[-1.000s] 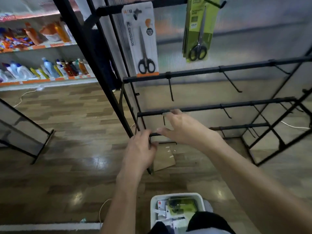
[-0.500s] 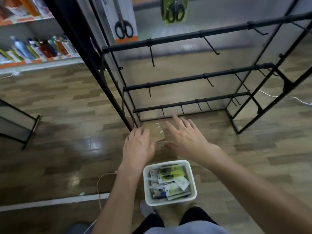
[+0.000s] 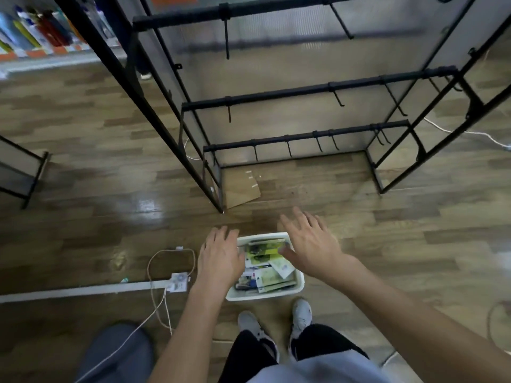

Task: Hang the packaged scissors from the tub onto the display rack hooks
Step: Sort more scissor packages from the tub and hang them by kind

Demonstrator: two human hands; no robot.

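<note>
Fingers of both hands are spread and loose, holding nothing: the left hand (image 3: 219, 259) hangs over the left rim of the tub (image 3: 300, 284), the right hand (image 3: 311, 246) over its far right corner, thumb dipping toward the packs. No pack is gripped yet, so the step in hand looks like the reach for the next one.

The display rack (image 3: 298, 92) stands just beyond the tub, its black rails carrying bare hooks (image 3: 227, 41) on every row that shows; plenty of places are free. The floor (image 3: 96, 175) bears everything here. The tub sits on it between the rack's front edge and the person's shoes (image 3: 301, 313), and the packaged scissors (image 3: 265, 251) lie jumbled inside, overlapping at angles, a green-carded one uppermost.

The next move calls for pinching one card free of the pile, then turning it so its hanging hole meets a hook tip.

A flat piece of cardboard (image 3: 240, 189) lies at the rack's front left corner, and a white cable (image 3: 163, 272) loops left of the tub; neither blocks the reach. The tangle of packs is the likelier snag.
</note>
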